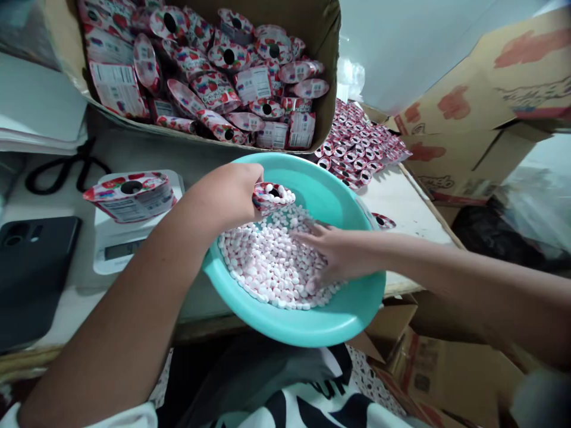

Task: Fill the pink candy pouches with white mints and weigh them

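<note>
Candy pouch: while its left end lies in the left hand, the printed pouch (267, 203) sits over the far left part of the basin, above the tablets.
Hidden parts: the left fingertips and pouch's lower body are obscured; the left forearm covers part of the scale display, whose reading is illegible.
Basin edges: the turquoise basin (297, 334) overhangs the near table edge; its far rim lies just beside the carton.
Open room: bare turquoise wall shows right of the pouch and along the near side.
Pouch axis: the mouth faces upward, white tablets heaped in it; the long axis of the mouth runs left to right, dipping slightly rightward.
Left hand: grasping the pouch (244, 191).
Right hand: released, fingers spread among the tablets (326, 252); whether it holds any cannot be told.
Tablets: small, white to pale pink (267, 261), banked toward the left.
Carton: beyond the basin (326, 30), containing many strawberry-printed pouches (214, 92).
Pouch rows: packed on the table (417, 205), right of the carton (361, 139).
Scale: white, left of the basin (104, 238), bearing another pouch (138, 202).
Far left: black-handled scissors (84, 153); dark phone (38, 267).
</note>
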The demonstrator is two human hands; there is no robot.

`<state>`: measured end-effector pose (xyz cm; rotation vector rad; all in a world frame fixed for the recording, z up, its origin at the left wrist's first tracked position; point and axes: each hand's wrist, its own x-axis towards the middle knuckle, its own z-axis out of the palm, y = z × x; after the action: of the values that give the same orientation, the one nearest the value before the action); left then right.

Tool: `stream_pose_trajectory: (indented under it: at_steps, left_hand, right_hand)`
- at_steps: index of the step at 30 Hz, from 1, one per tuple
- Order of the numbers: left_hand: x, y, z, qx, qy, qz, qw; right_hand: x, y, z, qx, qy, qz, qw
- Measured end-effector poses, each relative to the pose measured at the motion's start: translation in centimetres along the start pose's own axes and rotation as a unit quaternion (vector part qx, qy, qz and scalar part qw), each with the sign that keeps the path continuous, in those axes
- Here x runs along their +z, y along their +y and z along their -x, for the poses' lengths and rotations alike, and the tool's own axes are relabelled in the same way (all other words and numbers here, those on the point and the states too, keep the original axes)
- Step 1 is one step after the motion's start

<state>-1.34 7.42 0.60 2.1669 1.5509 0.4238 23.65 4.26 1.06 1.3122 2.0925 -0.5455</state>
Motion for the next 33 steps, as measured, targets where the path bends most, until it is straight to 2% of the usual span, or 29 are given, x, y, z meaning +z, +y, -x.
stream_pose_trajectory:
  at_steps: [2,5,12,14,17,21,23,28,31,33]
  left_hand:
    - [-0.1,0.1,0.0,-0.007,-0.006,-0.019,1.0]
    - [-0.4,0.2,0.1,0.005,-0.019,-0.032,0.999]
    - [-0.6,0.1,0.5,0.026,-0.064,-0.087,0.994]
    - [-0.5,-0.1,0.6,0.045,-0.074,-0.1,0.991]
    - [-0.4,-0.3,0.6,0.068,-0.089,-0.112,0.987]
    - [-0.7,-0.5,0.4,0.095,-0.092,-0.094,0.987]
    - [-1.0,-0.5,0.4,0.102,-0.096,-0.068,0.988]
    - [-1.4,-0.5,0.6,0.111,-0.092,-0.002,0.99]
    - [-1.4,-0.6,0.6,0.113,-0.084,0.017,0.99]
    - [-1.3,-0.7,0.5,0.109,-0.071,0.013,0.991]
  right_hand:
    - [1.2,-0.8,0.3,-0.039,-0.016,-0.004,0.999]
    - [1.5,-1.9,1.1,-0.081,-0.032,-0.053,0.995]
    - [2.1,-3.8,-0.8,-0.031,0.013,-0.184,0.982]
    - [1.5,-4.3,-1.1,-0.019,0.023,-0.196,0.98]
    - [-1.1,-4.5,-0.5,-0.046,0.046,-0.201,0.977]
    - [-4.8,-4.7,0.5,-0.068,0.231,-0.176,0.955]
    - [-5.7,-5.1,0.4,-0.067,0.277,-0.16,0.945]
    - [-6.5,-6.8,0.3,-0.097,0.278,-0.12,0.948]
    - [-6.8,-6.7,1.5,-0.074,0.296,-0.099,0.947]
    - [-6.3,-5.8,2.0,-0.043,0.312,-0.079,0.946]
